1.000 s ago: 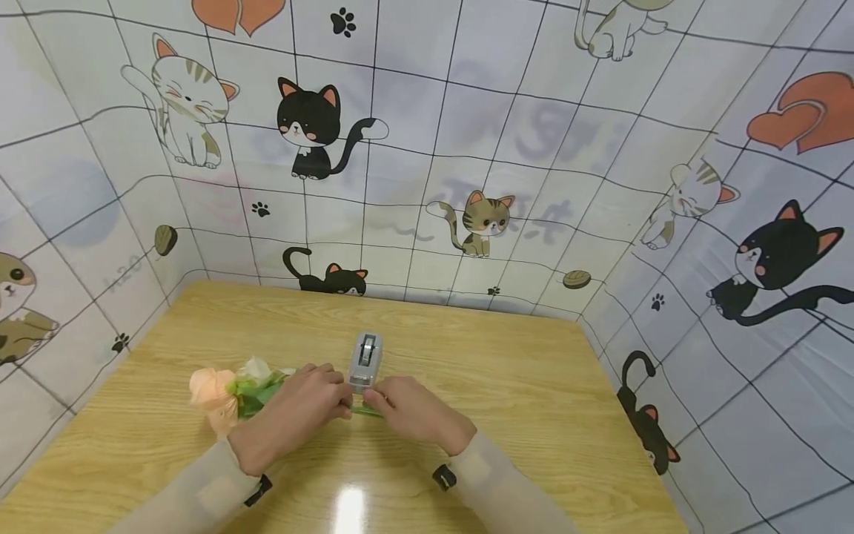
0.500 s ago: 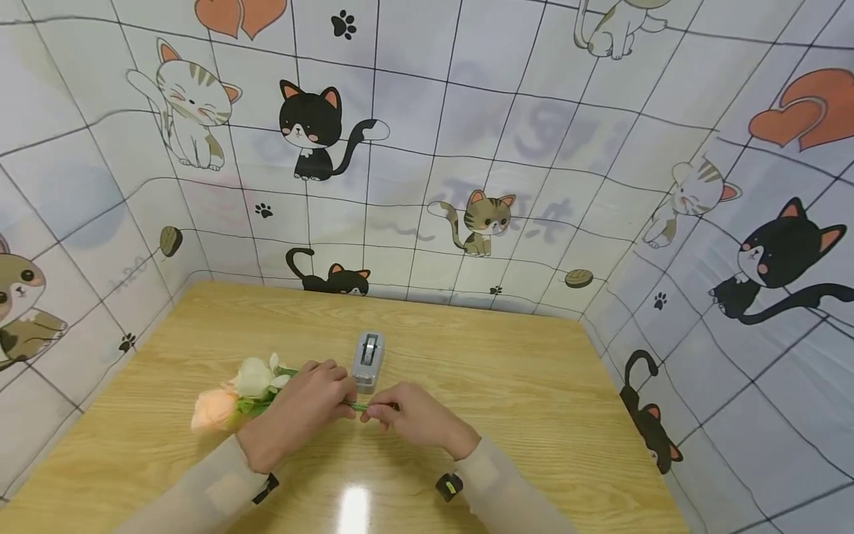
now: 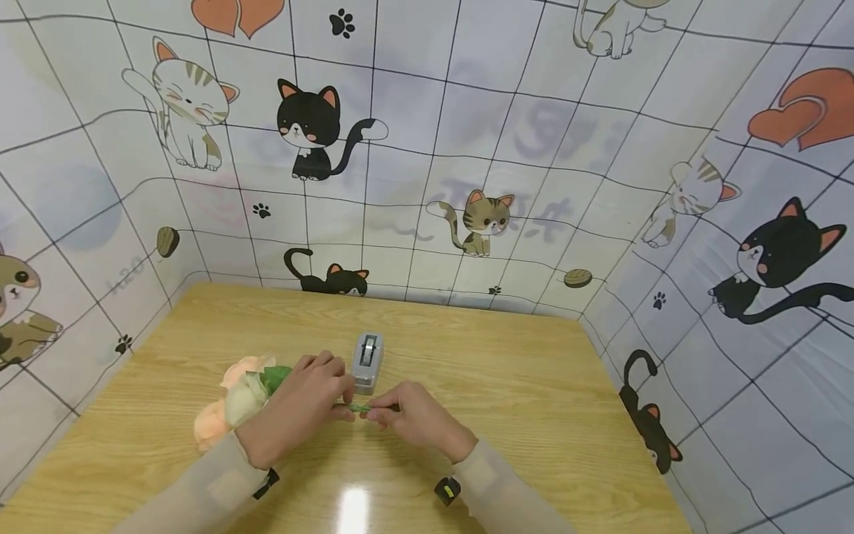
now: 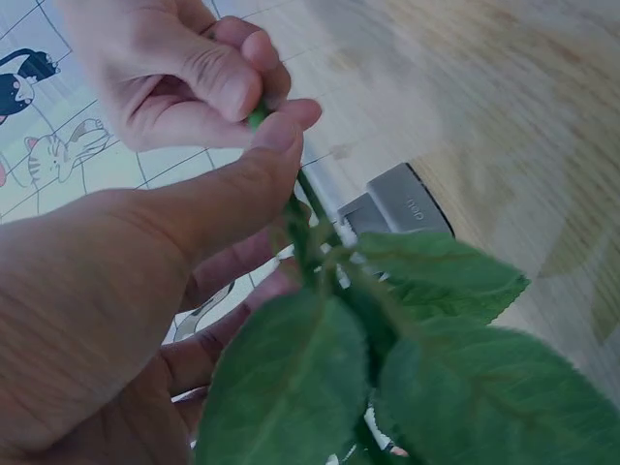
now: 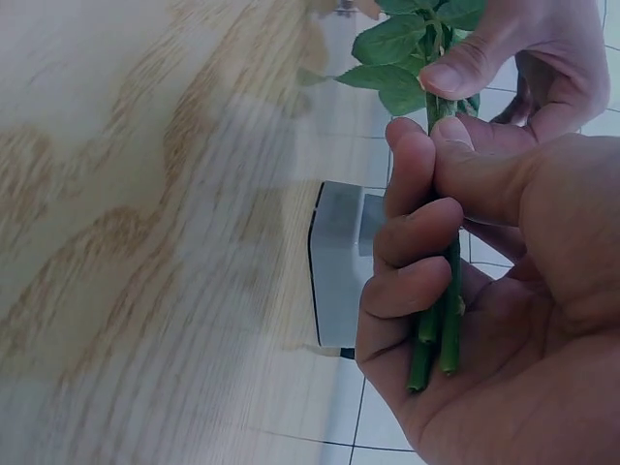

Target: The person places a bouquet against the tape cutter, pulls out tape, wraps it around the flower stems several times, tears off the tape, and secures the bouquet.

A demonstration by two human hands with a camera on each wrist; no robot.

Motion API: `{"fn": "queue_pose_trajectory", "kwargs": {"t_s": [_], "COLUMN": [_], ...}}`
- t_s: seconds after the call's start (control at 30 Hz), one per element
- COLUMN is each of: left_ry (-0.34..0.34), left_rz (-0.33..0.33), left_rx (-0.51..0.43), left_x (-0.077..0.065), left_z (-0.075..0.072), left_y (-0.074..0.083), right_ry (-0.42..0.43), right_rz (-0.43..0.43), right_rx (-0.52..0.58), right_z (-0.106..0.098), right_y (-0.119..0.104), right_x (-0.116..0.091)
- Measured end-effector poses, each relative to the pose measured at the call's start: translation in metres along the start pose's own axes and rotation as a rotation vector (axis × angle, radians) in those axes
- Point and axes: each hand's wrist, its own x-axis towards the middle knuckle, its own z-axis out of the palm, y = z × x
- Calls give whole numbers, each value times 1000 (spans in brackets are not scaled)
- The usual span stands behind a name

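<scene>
A small bunch of peach flowers (image 3: 210, 424) and a white flower (image 3: 245, 399) lies to the left, partly behind my left hand (image 3: 300, 408). That hand pinches the green stems (image 5: 450, 334) just below the leaves (image 4: 281, 373), its thumb laid along them. Close beside it, my right hand (image 3: 422, 423) grips the lower stems between thumb and curled fingers. In the right wrist view several cut stem ends poke out below those fingers. A grey tape dispenser (image 3: 367, 371) stands just beyond the hands.
The wooden table (image 3: 507, 386) extends around the hands to a cat-patterned cloth wall (image 3: 400, 222) at the back and sides. Black wrist-strap pieces (image 3: 447, 489) hang by the sleeves.
The bunch has turned about its stems: the white flower has come round to the front, and a second peach bloom shows behind it. Both hands stay nearly in place; the dispenser has not moved.
</scene>
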Motion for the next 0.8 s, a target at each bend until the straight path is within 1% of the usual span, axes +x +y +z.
{"fn": "queue_pose_trajectory", "kwargs": {"t_s": [0.17, 0.37, 0.57, 0.67, 0.8], "left_ry": [-28, -65, -169, -199, -194], "left_rz": [-27, -64, -105, -98, -56], "left_rx": [-31, -71, -145, -180, -215], "left_x": [3, 8, 12, 13, 13], "left_z": [-4, -4, -7, -7, -8], "left_y": [-2, -4, -4, -6, -8], "right_ry": [-7, 10, 35, 49, 58], "right_rz": [-17, -20, -19, -23, -15], "right_rx": [0, -29, -44, -62, -80], "right_z": [0, 1, 1, 1, 2], "right_y": [1, 1, -3, -5, -6], "right_x": [1, 3, 3, 4, 5]}}
